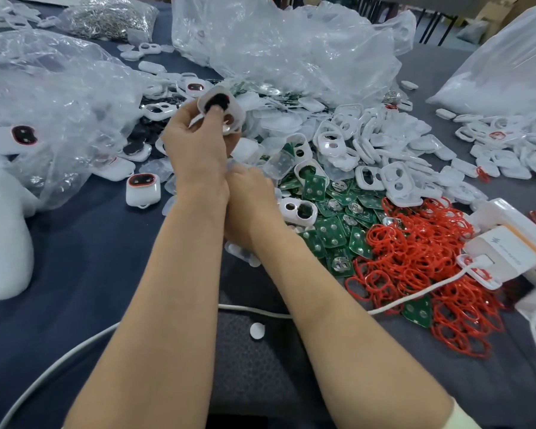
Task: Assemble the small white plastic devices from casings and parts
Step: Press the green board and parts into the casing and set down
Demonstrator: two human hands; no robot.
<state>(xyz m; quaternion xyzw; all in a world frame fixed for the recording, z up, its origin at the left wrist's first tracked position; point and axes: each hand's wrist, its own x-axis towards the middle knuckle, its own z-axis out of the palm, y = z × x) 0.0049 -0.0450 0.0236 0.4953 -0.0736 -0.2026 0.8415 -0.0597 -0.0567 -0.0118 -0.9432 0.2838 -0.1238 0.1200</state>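
One white casing (236, 111) is pinched in the left grip (195, 147), raised just beyond the right grip (249, 190), whose hold I cannot tell.

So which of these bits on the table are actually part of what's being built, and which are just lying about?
Part of the job: casing gripped by the left hand, loose white casings, green circuit boards, red rings, finished device.
Just lying about: white cable, charger box, plastic bags.
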